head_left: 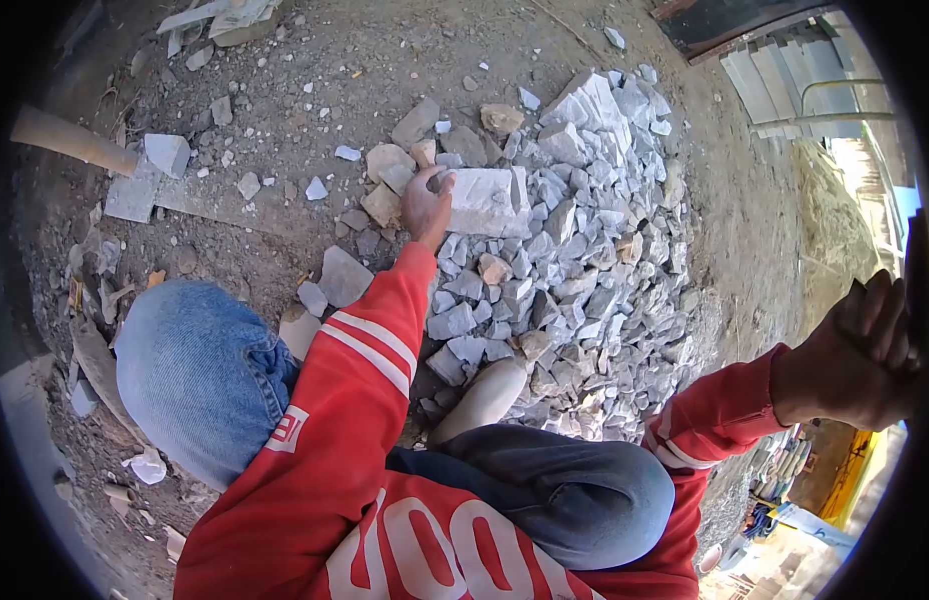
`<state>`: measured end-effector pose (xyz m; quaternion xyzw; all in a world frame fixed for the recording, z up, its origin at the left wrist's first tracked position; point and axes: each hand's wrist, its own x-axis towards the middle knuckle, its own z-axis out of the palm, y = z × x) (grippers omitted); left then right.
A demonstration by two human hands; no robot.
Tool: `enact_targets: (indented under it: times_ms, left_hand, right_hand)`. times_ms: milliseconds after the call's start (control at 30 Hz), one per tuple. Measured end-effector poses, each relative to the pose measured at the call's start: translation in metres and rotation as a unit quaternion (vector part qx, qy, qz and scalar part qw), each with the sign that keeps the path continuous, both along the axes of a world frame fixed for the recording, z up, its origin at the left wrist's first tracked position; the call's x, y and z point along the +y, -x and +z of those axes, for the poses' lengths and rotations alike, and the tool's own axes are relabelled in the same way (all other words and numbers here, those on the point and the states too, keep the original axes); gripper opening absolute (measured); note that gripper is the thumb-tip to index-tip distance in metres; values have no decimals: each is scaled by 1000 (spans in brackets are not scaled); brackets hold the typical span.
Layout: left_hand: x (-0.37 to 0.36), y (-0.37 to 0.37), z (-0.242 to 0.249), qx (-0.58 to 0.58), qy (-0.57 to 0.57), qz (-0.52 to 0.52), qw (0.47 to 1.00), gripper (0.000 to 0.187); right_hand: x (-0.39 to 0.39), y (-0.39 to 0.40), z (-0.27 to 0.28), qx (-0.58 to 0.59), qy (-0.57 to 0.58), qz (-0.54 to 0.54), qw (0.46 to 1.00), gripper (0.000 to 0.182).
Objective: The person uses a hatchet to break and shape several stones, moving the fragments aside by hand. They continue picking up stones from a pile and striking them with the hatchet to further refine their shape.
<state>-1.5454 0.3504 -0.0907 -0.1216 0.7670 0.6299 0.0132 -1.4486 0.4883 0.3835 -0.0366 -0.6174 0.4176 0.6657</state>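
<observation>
My left hand (428, 208) grips the left end of a pale, squared stone block (490, 202), thumb over its upper side. The block lies on a heap of broken grey stones (595, 290). Far to the right, my right hand (853, 355) is raised well away from the block with its fingers curled closed. Something dark (921, 290) runs beside those fingers at the edge of view, too cut off to name. Bigger rough stones (390, 165) sit around my left hand.
A large pale rock (588, 105) tops the far end of the heap. My knees (200, 375) flank my left arm, and one foot (485, 395) touches the rubble. A wooden pole (75, 142) and cut blocks (167, 155) lie left. Metal sheets (790, 80) stand at upper right.
</observation>
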Motion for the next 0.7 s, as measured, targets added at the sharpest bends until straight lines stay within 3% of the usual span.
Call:
enact_targets:
  times_ms: [33,67,100,133,167,200,233,267,367,533,567,600,667,700]
  left_hand:
    - [-1,0,4,-13,16,-5,1000,35]
    - [-2,1,8,-21,30,-10,999,35]
    - [-2,2,5,-24,17,-5,1000,35]
    - [-1,1,0,-17,14,-5,1000,35]
    - [-3,1,-1,-7,6,-8,1000,35]
    - [-3,3,-4,1,-3,-6,1000,34]
    - [-5,5,0,-13,7,-27,1000,36]
    - [-6,14,8,2,10,-26,1000,36]
    - [-11,-2,22,0,40,-37,999,40]
    - [-5,7,40,-41,104,-57,992,38]
    - [-3,7,55,-36,187,-73,979,40]
    - [2,9,63,-27,268,-91,959,42]
    - [14,13,67,2,285,-110,952,52]
    - [21,13,69,80,281,-165,942,58]
  right_hand:
    - [28,-14,-34,11,-32,245,969,40]
    - [56,-27,-69,-12,-14,466,885,42]
    - [8,-14,-142,20,9,440,898,43]
    - [-4,-50,-244,-248,71,308,916,42]
    - [-15,-85,-347,-528,63,204,822,41]
    - [4,-108,-439,-723,134,212,644,39]
    - [-16,-113,-437,-665,297,217,650,43]
    - [-28,-105,-401,-702,283,202,621,45]
    - [-9,-104,-335,-681,323,226,617,42]
    - [24,-63,-188,-481,200,209,828,41]
    - [30,-58,-167,-431,211,178,859,40]
    - [46,-56,-155,-347,226,245,877,36]
    - [52,-53,-139,-268,199,232,914,33]
    - [53,-56,-143,-248,202,224,921,30]
